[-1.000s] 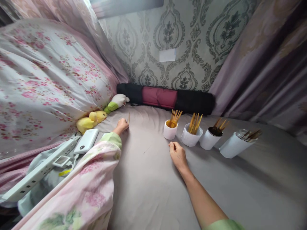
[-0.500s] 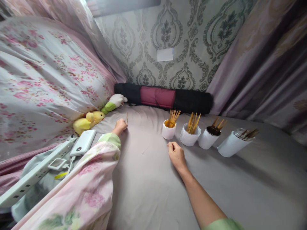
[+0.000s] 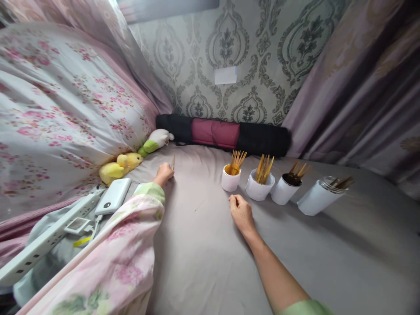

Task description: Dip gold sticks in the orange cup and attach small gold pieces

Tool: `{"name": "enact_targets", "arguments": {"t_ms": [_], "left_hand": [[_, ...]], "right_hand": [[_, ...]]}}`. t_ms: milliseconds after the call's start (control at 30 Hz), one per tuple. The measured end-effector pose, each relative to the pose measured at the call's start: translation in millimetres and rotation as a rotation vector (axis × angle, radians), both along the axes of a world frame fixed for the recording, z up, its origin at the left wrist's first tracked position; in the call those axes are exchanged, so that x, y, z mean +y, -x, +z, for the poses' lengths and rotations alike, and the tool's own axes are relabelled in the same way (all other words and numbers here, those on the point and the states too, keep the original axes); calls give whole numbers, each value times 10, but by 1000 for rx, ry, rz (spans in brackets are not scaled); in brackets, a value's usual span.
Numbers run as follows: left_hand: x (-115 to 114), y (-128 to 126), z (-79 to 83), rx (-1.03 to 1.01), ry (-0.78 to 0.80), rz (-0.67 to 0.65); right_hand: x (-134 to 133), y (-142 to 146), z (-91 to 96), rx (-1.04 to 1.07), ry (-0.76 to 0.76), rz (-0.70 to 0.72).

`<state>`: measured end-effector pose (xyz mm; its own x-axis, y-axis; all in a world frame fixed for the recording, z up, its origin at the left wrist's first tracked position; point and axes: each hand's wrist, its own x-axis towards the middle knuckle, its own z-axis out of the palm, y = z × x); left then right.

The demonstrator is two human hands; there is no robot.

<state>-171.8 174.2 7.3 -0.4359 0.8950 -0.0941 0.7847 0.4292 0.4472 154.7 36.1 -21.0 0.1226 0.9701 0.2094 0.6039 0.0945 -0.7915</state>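
Note:
My left hand (image 3: 164, 172) is closed around a thin wooden stick (image 3: 173, 162), whose upper end points up past the fingers. It rests low over the grey sheet (image 3: 203, 249), left of the middle. My right hand (image 3: 241, 213) lies on the sheet with thumb and fingers pinched together; whatever may be between them is too small to make out. Just beyond it stands a white cup (image 3: 231, 181) with thin sticks. To its right come a wider white tub (image 3: 260, 188), a white cylinder with a dark inside (image 3: 286, 191) and a tilted white jar (image 3: 318, 200), all holding sticks.
A black and maroon roll (image 3: 215, 132) lies along the wall. Plush toys, one a yellow duck (image 3: 113, 170), sit at the left by a floral cover. Nearer are a white power bank (image 3: 113, 197) and a power strip (image 3: 49, 238). A thin dark line (image 3: 198, 206) marks the sheet.

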Motion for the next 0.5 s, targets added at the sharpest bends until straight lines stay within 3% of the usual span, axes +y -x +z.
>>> {"name": "enact_targets", "arguments": {"t_ms": [500], "left_hand": [[-53, -47, 85, 140, 50, 13]], "right_hand": [[1, -1, -10, -17, -17, -3]]}}
